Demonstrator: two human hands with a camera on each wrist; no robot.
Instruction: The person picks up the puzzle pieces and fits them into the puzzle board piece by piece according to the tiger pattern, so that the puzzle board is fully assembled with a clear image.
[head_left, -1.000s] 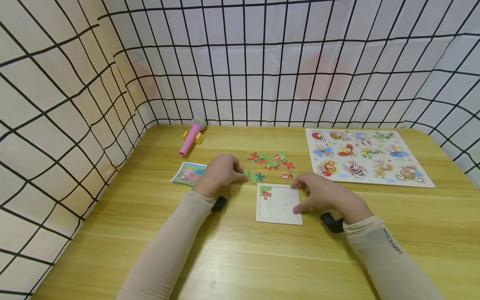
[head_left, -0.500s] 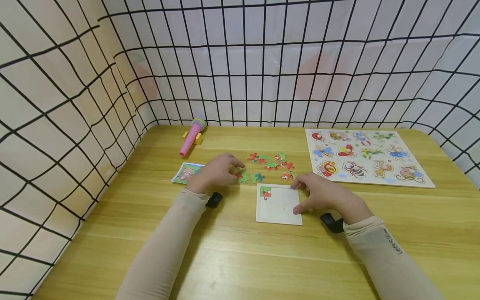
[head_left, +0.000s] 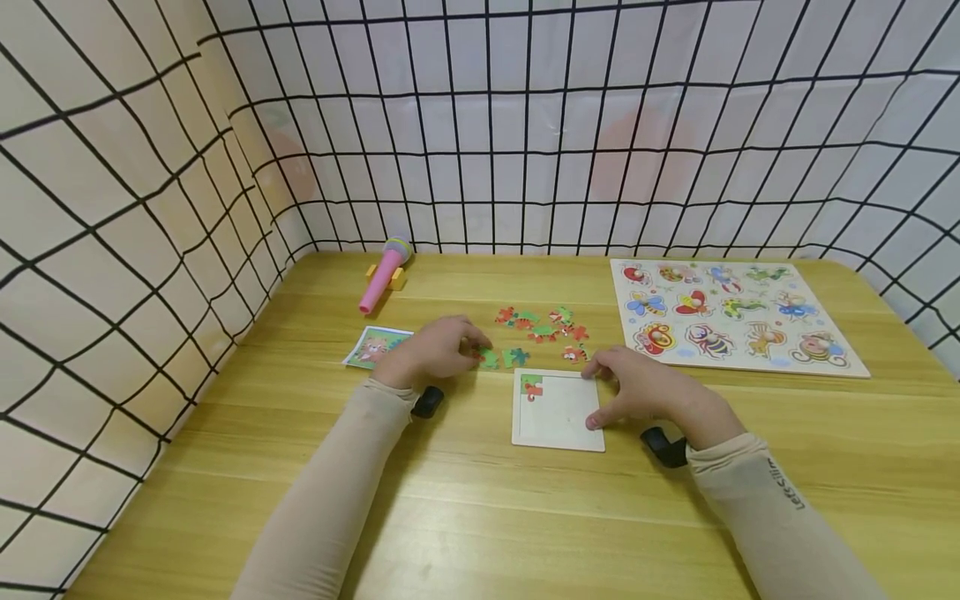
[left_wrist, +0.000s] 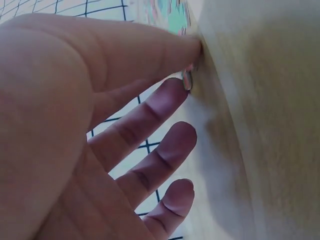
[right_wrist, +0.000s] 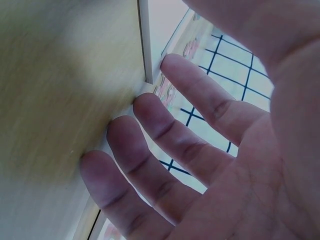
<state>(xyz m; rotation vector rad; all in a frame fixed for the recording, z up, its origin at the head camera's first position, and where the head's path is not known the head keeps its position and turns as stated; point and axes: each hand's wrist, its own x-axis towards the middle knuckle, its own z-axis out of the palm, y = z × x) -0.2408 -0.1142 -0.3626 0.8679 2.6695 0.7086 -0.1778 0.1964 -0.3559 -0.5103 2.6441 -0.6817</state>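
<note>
A pale, square puzzle tray point(head_left: 558, 429) lies flat around the middle of the bench point(head_left: 465, 517), a thin dark line running inside its rim. In its far left corner sits a small green-and-red picture section point(head_left: 532, 385). Loose jigsaw pieces point(head_left: 542, 332), mostly red and green, are scattered beyond its far edge; a green piece point(head_left: 489, 358) lies out past its far left corner.

The left hand point(head_left: 435, 350) is at that green piece, thumb and forefinger on a narrow gap and the other fingers spread; whether they pinch it I cannot tell. The right hand point(head_left: 648, 385) has its fingers wide, the thumb on the tray's right edge and the forefinger at its far right corner.

The left hand hides part of a picture card point(head_left: 371, 346) towards the bench's left edge. Near the far left corner a pink toy microphone point(head_left: 382, 283) rests against yellow blocks point(head_left: 397, 279). An insect board point(head_left: 738, 358) lies towards the far right corner. Black netting point(head_left: 491, 154) rises along the far edge.
</note>
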